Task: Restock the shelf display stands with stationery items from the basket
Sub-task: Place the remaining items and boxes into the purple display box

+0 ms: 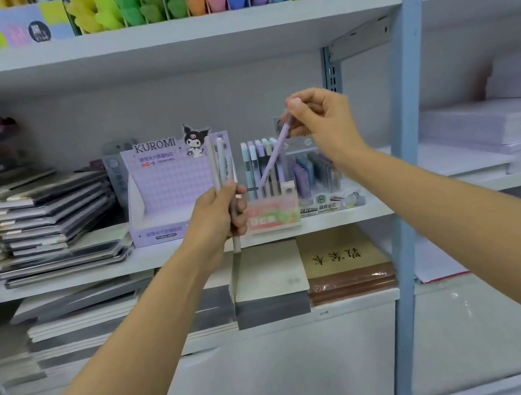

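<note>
Our left hand [216, 213] grips spare pale pens [220, 157] upright, ready to feed, while our right hand [322, 120] pinches a lilac pen [274, 153] by its top, tilted tip-down toward the pen display stand [273, 219] near the shelf's [91, 274] front edge, apparently for slotting in.

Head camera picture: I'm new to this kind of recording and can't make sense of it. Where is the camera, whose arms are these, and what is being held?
No machine here: each grip is a person's bare hand. The camera sits on that person's head, looking forward and down, so both arms reach in from below. The left hand holds a few pale pens upright. The right hand pinches the top of a lilac pen, slanted, its lower end by the pen stand on the shelf. Beside the stand is a purple Kuromi box; stacked notebooks lie to the left, white paper stacks to the right.
</note>
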Demonstrator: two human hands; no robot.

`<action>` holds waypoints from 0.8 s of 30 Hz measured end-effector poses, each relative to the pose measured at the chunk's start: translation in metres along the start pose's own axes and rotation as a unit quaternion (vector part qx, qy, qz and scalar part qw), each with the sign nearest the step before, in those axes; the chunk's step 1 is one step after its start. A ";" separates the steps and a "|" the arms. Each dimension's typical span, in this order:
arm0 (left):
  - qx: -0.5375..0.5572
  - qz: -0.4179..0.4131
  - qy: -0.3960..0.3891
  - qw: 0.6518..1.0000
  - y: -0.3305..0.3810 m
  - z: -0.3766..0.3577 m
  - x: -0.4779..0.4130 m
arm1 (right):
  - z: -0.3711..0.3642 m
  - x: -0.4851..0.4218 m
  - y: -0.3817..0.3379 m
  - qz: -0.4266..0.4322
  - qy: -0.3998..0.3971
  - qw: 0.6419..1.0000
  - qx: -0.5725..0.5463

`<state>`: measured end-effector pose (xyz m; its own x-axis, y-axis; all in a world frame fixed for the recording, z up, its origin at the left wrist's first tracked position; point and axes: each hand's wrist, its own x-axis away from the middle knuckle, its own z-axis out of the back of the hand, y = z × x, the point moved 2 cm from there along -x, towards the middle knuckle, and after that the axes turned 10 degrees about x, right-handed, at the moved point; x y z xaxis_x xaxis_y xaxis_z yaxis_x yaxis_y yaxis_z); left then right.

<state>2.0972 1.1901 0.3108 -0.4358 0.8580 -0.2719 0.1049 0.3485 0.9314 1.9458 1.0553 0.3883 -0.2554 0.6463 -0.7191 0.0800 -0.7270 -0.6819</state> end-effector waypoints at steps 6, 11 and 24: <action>-0.033 -0.009 -0.009 0.999 0.002 0.006 -0.011 | -0.015 -0.012 0.014 -0.004 -0.003 1.000 0.015; -0.047 -0.047 -0.004 0.998 -0.001 0.012 -0.020 | -0.014 -0.024 0.015 -0.011 0.021 1.000 -0.004; -0.035 -0.041 -0.032 0.998 -0.014 0.012 -0.028 | -0.033 -0.015 0.029 0.051 -0.132 0.978 0.151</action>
<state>2.1191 1.1660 0.3027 -0.3830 0.8506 -0.3603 0.0074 0.3928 0.9196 1.9836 1.0322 0.3754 -0.5036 0.5137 -0.6946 -0.1602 -0.8456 -0.5091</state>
